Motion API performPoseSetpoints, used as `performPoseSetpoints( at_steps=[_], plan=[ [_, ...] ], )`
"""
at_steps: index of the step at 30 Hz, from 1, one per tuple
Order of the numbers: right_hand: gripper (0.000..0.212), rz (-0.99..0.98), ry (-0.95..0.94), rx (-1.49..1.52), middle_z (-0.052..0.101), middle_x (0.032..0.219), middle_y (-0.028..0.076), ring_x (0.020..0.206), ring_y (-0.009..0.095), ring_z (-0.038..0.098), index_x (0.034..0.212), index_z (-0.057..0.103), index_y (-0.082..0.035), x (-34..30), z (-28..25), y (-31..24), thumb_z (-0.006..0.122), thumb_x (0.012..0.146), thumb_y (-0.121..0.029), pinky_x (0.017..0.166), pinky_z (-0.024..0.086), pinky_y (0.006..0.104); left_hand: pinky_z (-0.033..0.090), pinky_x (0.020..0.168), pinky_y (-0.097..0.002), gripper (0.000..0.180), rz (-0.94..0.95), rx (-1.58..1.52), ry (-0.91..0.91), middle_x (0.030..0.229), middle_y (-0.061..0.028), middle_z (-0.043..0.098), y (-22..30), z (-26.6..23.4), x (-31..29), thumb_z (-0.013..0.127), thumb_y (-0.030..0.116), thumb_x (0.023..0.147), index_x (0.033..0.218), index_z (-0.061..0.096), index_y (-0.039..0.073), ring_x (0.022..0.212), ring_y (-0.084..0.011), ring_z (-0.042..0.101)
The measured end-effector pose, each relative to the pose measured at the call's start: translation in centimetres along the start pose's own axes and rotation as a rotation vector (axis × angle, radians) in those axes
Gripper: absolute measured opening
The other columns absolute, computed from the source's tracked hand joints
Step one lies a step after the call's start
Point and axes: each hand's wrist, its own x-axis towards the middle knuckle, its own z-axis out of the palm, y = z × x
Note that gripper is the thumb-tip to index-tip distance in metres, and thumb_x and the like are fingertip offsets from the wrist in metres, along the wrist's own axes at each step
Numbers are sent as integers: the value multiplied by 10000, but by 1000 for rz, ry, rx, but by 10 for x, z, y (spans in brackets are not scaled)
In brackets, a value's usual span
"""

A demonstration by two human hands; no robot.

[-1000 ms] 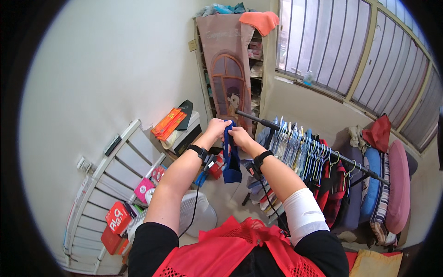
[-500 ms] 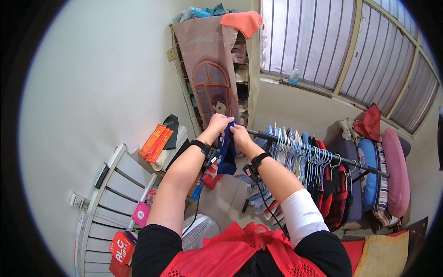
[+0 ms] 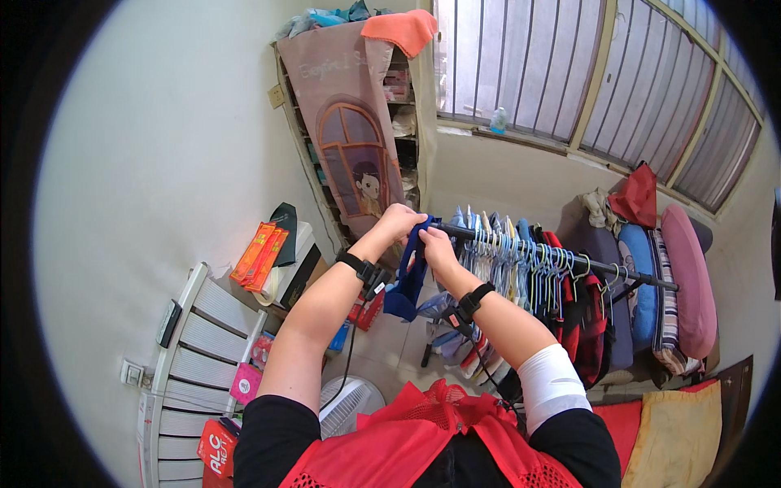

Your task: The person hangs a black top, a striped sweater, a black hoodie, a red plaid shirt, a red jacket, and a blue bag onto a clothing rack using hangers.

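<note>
A dark blue piece of cloth (image 3: 404, 294) hangs in a narrow length from my two hands; its exact kind I cannot make out. My left hand (image 3: 402, 221) is closed on its upper part, fingers pinched together. Just right of it and slightly lower, my right hand (image 3: 439, 250) pinches the cloth as well. Both hands are by the left end of a black clothes rail (image 3: 606, 266). Along this rail hang several light-coloured garments (image 3: 498, 252) and, farther right, red and black clothes (image 3: 582, 329), on thin hangers.
A shelf with a brown cover (image 3: 342, 81) stands behind my hands. White slatted railing (image 3: 199, 358) is on the left, near a white fan (image 3: 350, 404). Orange packets (image 3: 260, 256) lie on a box. Pillows (image 3: 687, 281) are stacked at the right, below the barred window (image 3: 521, 65).
The view has shifted a little. The blue cloth has swung out from between my arms and shows more of its length, and both hands are still on it.
</note>
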Motion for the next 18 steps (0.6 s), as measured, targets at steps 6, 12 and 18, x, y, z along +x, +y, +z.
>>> performPoseSetpoints(
  at_steps=[6, 12, 18],
  plan=[
    [254, -45, 37, -16, 718, 916, 50, 784, 134, 637, 1049, 701, 3, -3, -23, 18, 483, 1045, -127, 723, 496, 302, 339, 455, -259, 230, -12, -24, -111, 650, 14, 573, -24, 23, -5, 650, 201, 1001, 882, 701, 11, 500, -91, 469],
    [247, -81, 54, -68, 694, 870, 36, 768, 131, 620, 997, 694, -3, -1, -32, 23, 488, 1045, -130, 726, 491, 299, 452, 512, -319, 312, 98, 47, -11, 657, -30, 650, -51, 25, 4, 698, 268, 969, 856, 735, -20, 551, -116, 563],
    [173, 65, 112, -122, 681, 865, 29, 759, 146, 616, 1081, 674, -16, -8, -50, 20, 550, 1013, -116, 666, 492, 300, 558, 680, -375, 338, 239, 574, 265, 795, -96, 760, -7, 12, -24, 674, 349, 935, 891, 769, 28, 728, -231, 727]
  ],
)
